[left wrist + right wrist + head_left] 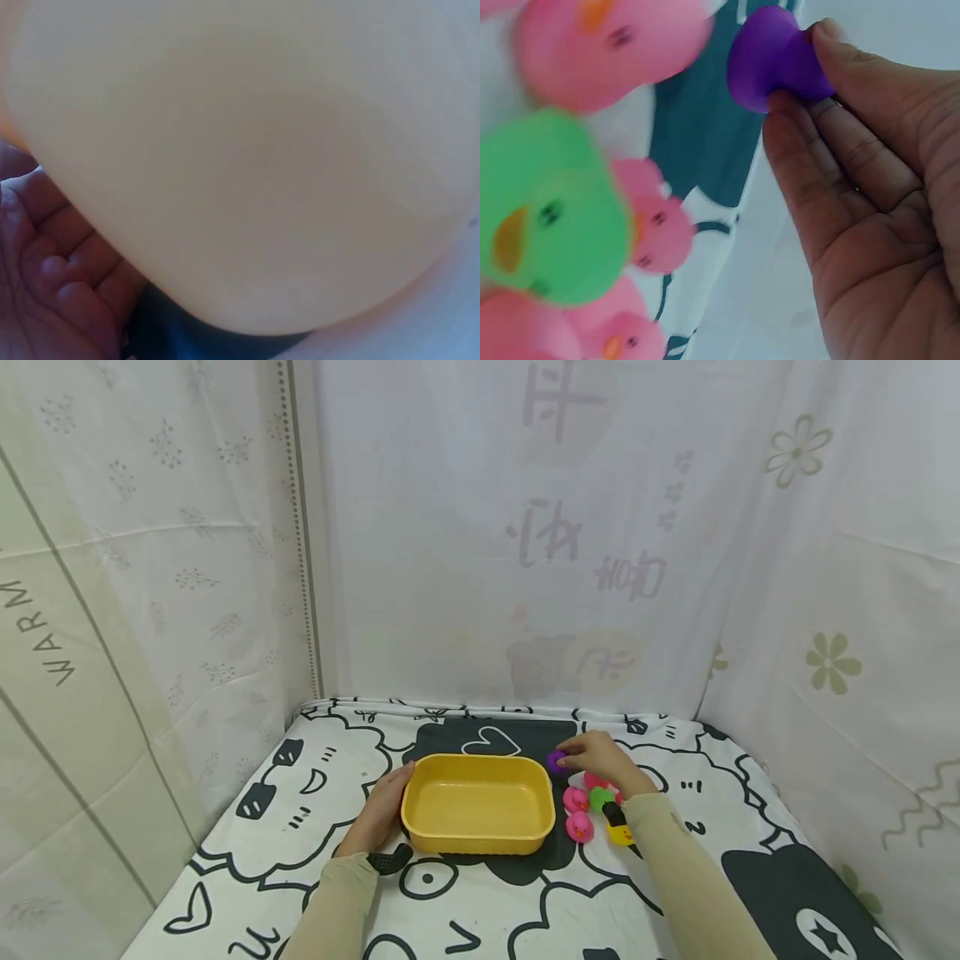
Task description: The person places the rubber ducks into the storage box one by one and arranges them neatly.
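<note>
"White curtains [450, 568], I see, hung on the left, right and far sides?"

"Yes, faintly printed. Within them spreads a black-and-white cloth [292, 852], cartoon faces drawn all over it."

"What's the biggest thing standing on it?"

"A yellow tub [477, 806], bare inside and partly over a black patch with a white heart outline."

"And the hands?"

"The left hand [385, 810] rests against the tub's left wall, fingers stretched along it toward the far-left corner. The right hand [603, 758] is beyond the tub's right end, thumb and fingers pinching something."

"What lies near that one?"

"Toy ducks, bunched right of the tub. At least three are pink ducks [580, 827]; two sit nearest the tub. A green duck [600, 799] is just right of those, and a yellow duck [621, 837] is at the near-right edge of the bunch, partly covered."

"So what's in the pinch?"

"A small purple toy [769, 60], smooth and rounded, just outside the tub's far-right corner. Whether it touches the cloth, I can't tell."
</note>
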A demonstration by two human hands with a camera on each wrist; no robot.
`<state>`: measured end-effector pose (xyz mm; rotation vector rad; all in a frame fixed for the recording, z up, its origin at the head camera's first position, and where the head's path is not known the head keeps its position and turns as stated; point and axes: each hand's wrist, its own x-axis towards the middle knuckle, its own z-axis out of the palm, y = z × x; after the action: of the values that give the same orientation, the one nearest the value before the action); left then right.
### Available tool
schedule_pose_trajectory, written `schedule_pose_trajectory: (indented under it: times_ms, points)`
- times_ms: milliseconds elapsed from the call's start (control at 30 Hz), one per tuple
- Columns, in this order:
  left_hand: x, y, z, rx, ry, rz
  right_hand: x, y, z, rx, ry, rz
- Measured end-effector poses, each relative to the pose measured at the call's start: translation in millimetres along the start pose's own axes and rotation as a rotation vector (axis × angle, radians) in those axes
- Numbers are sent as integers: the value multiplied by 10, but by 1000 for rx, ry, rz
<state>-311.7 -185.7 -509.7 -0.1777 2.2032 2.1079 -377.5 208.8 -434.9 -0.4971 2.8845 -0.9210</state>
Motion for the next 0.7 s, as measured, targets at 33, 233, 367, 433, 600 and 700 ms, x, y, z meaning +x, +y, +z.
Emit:
schedule_pose_trajectory:
  times_ms: [33,233,367,433,600,700]
  points:
    - [6,5,0,-1,1,-1,13,-31,-11,20,9,-3]
    - [15,36,-12,-9,-14,0,121,-301,-65,86,16,-56]
    - [10,29,-25,-16,-18,1,208,-500,-39,122,-16,-92]
    - [3,21,-29,-16,-21,0,250,-581,-6,128,-26,-109]
    - [-20,8,-25,-16,-24,2,330,-764,117,134,-52,-156]
    - [-25,6,-13,-21,-28,5,355,-863,205,139,-90,-180]
